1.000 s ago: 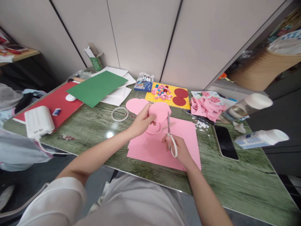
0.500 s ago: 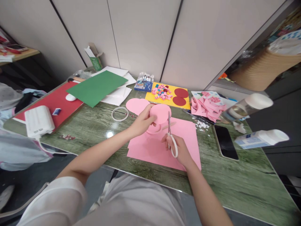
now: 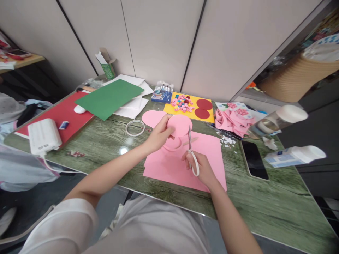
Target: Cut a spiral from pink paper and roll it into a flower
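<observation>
My left hand (image 3: 159,135) is closed on a round pink paper piece (image 3: 181,125), holding it up above a stack of pink paper sheets (image 3: 169,165). My right hand (image 3: 200,167) grips white-handled scissors (image 3: 192,157), blades pointing up at the right edge of the pink piece. A curled pink offcut (image 3: 172,144) hangs below the piece. Another pink circle (image 3: 151,118) lies flat just behind my left hand.
On the green table (image 3: 106,141) lie a white ring (image 3: 135,127), a green sheet (image 3: 109,98), a red sheet (image 3: 59,114), a white power bank (image 3: 43,135), a yellow sheet (image 3: 169,107) with small coloured pieces and red circles, pink scraps (image 3: 231,120), a phone (image 3: 253,159) and two bottles (image 3: 293,155).
The scissors have shifted slightly left along the edge of the pink piece, and my left hand has turned the piece a little. Everything else stays in place.
</observation>
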